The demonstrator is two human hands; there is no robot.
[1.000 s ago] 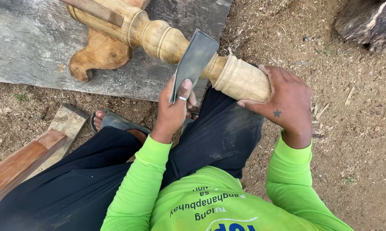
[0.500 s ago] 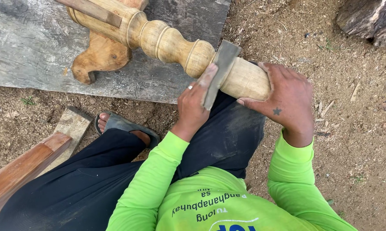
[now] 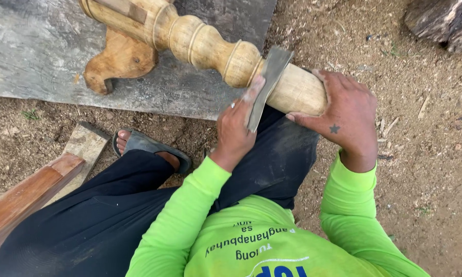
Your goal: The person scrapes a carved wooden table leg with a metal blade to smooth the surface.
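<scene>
A turned wooden leg (image 3: 205, 46) with rounded beads lies slanted across my lap, its thick plain end toward the right. My right hand (image 3: 343, 110) is clamped over that end and holds it steady. My left hand (image 3: 236, 128) grips a flat grey metal scraper blade (image 3: 269, 77). The blade stands on edge against the leg, in the groove between the last bead and the plain end. My black-trousered thighs lie under the leg's end.
A grey weathered board (image 3: 36, 51) lies on the dirt under the leg, with a curved wooden piece (image 3: 118, 64) on it. My sandalled foot (image 3: 149, 146) is at left, beside a reddish plank (image 3: 26, 195). A dark log (image 3: 441, 20) sits top right. Sawdust covers the ground.
My left hand has slid the blade to the right along the leg, from the bead toward the plain end, and turned it more on edge. My right hand has stayed put.
</scene>
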